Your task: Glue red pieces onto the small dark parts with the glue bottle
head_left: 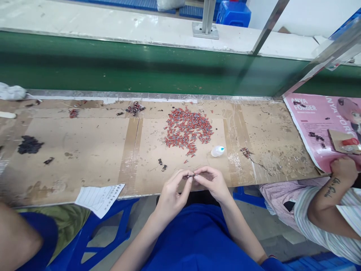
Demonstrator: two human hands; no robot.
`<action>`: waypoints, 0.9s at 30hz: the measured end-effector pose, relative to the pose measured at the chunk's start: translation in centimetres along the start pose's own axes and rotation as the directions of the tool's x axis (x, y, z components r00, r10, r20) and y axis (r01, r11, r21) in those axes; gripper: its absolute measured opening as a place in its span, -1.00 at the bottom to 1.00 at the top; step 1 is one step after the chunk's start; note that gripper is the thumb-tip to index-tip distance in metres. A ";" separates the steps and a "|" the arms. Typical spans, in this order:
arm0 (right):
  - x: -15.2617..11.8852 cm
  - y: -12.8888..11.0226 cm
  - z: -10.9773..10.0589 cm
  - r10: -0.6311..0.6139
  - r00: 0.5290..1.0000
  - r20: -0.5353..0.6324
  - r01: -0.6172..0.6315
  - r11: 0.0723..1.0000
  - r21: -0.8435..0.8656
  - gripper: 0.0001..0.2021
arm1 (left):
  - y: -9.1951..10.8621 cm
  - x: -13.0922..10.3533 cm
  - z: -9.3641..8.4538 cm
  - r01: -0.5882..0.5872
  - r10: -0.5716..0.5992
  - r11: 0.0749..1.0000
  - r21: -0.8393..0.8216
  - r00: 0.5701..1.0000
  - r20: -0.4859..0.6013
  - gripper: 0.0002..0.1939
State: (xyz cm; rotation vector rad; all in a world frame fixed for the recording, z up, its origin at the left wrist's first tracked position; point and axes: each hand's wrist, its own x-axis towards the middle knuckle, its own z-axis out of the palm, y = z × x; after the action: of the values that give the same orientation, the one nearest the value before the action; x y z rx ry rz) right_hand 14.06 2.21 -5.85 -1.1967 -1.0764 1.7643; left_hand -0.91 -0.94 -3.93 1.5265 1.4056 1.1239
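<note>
Near the front edge of the cardboard-covered table (pixel 107 150), my left hand (pixel 176 190) and my right hand (pixel 213 184) meet fingertip to fingertip. Both pinch one small dark part (pixel 192 175) between thumb and forefinger; its details are too small to tell. Beyond them lies a wide pile of small red and silver pieces (pixel 187 128). A small white bottle with a blue tip (pixel 217 151) rests to the right of the pile. Two small black parts (pixel 162 165) lie left of my fingers.
At the left sits a black heap (pixel 29 145); a paper sheet (pixel 99 198) overhangs the front edge. A dark red cluster (pixel 135 108) lies farther back. Other people sit on both sides, one with a hand (pixel 343 167) on a pink poster (pixel 310 128). A green barrier (pixel 126 67) runs behind.
</note>
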 end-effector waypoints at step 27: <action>-1.8 -1.1 -6.4 -0.491 0.799 -0.346 0.198 0.759 -0.620 -0.78 | -1.7 1.8 -0.4 -0.119 0.128 0.974 0.195 0.991 -0.033 -0.61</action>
State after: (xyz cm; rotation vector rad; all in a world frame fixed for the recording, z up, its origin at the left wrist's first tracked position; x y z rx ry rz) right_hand 20.78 2.52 -5.64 -1.5476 -1.4284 0.7739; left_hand -1.82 1.04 -5.19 1.7558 1.5034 1.1296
